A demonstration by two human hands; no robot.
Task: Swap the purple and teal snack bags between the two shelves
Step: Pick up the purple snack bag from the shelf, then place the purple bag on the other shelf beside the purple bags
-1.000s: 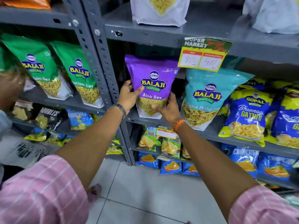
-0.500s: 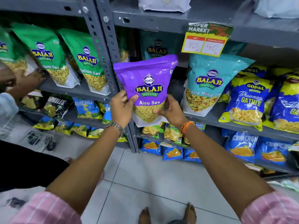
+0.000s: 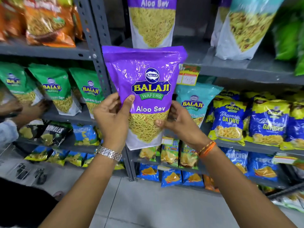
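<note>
A purple Balaji Aloo Sev bag (image 3: 146, 76) is held upright in the air in front of the grey rack, off its shelf. My left hand (image 3: 113, 117) grips its left edge, thumb on the front. My right hand (image 3: 179, 122) grips its lower right side. A teal Balaji bag (image 3: 195, 97) stands on the middle shelf (image 3: 256, 145) just right of the held bag. On the upper shelf (image 3: 238, 69) stand another purple Aloo Sev bag (image 3: 151, 22) and a teal-topped bag (image 3: 243, 27).
Green Balaji bags (image 3: 56, 89) fill the left rack, where another person's hand (image 3: 32, 109) reaches. Blue and yellow Gopal bags (image 3: 230, 119) sit right of the teal bag. A grey upright post (image 3: 95, 46) divides the racks. Small chip packs line lower shelves.
Both hands have lifted the purple bag off the middle shelf and raised it. The view has tilted up, so the upper shelf's bags now show.
</note>
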